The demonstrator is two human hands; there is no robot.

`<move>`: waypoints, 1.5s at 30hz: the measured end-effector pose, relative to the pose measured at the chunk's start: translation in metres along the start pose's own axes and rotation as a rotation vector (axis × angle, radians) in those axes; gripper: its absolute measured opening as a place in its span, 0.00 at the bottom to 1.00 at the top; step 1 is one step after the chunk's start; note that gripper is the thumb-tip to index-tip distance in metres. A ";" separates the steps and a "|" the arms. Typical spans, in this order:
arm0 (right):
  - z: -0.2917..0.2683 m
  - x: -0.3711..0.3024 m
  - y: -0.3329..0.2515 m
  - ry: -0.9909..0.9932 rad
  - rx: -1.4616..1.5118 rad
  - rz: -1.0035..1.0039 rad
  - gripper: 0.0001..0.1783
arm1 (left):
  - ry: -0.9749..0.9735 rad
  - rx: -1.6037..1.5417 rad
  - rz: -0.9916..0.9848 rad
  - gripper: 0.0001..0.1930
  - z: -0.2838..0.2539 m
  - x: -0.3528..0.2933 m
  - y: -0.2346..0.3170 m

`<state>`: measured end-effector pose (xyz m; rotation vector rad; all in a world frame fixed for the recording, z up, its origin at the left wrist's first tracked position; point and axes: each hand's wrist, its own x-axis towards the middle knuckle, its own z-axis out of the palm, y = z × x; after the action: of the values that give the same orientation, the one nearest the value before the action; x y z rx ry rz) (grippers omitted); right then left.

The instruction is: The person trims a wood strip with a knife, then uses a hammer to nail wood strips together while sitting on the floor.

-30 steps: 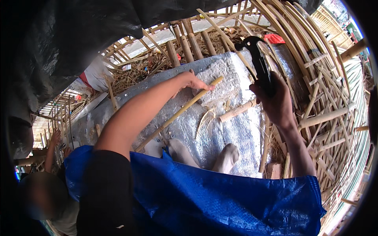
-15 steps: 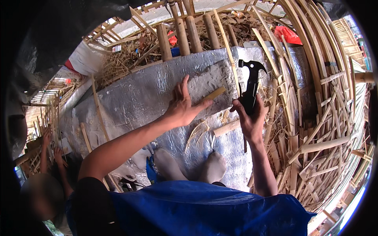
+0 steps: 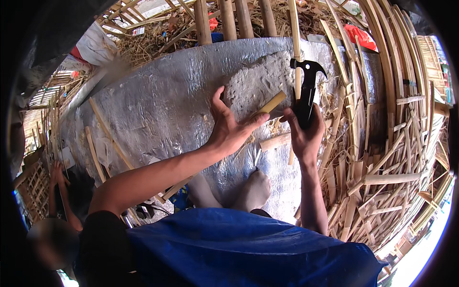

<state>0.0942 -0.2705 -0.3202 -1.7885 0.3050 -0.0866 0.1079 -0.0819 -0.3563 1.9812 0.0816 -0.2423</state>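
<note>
**Bamboo strip and hammer over foil sheet**

A crinkled silver foil sheet (image 3: 158, 110) covers a structure of bamboo poles (image 3: 229, 19), with straw and loose splits around it. At upper left lies a white sack (image 3: 95, 45); at upper right, a red plastic wrapper (image 3: 358, 36). The left hand (image 3: 229, 129), fingers spread, pinches a short pale bamboo strip (image 3: 270, 104), its long axis slanting up to the right. Just beside it, the right hand (image 3: 303, 136) grips a black claw hammer (image 3: 307, 91) upright, head on top, claw pointing left.
</note>
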 end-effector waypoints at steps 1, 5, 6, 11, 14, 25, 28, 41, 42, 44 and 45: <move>0.000 0.000 0.001 0.002 0.046 0.016 0.14 | -0.013 0.005 -0.032 0.62 -0.001 0.000 0.001; -0.005 -0.003 -0.001 -0.003 0.133 0.034 0.15 | 0.006 0.099 0.015 0.60 -0.004 0.002 0.005; -0.006 -0.004 -0.001 -0.015 0.166 0.023 0.14 | 0.004 0.099 0.011 0.60 -0.005 0.001 0.006; -0.009 -0.009 -0.003 -0.012 0.148 0.002 0.14 | 0.052 0.302 0.299 0.52 -0.015 0.011 0.015; -0.010 -0.011 -0.003 -0.011 0.126 -0.006 0.14 | 0.038 0.375 0.466 0.45 -0.018 0.016 0.014; -0.016 -0.018 -0.017 0.047 0.074 -0.011 0.14 | -0.050 0.413 0.602 0.28 -0.028 0.029 0.023; -0.023 -0.022 -0.021 0.074 0.085 -0.047 0.15 | -0.038 0.350 0.681 0.22 -0.033 0.043 0.042; -0.047 -0.046 -0.055 0.086 0.052 0.101 0.18 | -0.453 0.062 0.779 0.11 -0.023 0.053 0.119; -0.049 -0.048 -0.055 0.094 0.052 0.105 0.18 | -0.495 0.065 0.732 0.12 -0.020 0.049 0.121; -0.052 -0.051 -0.056 0.059 0.113 0.145 0.19 | -0.569 0.010 0.678 0.15 -0.007 0.045 0.116; -0.051 -0.052 -0.061 0.054 0.167 0.169 0.20 | -0.642 0.012 0.587 0.18 -0.003 0.041 0.117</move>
<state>0.0424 -0.2929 -0.2436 -1.5910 0.4734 -0.0389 0.1683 -0.1291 -0.2590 1.7635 -0.8967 -0.4731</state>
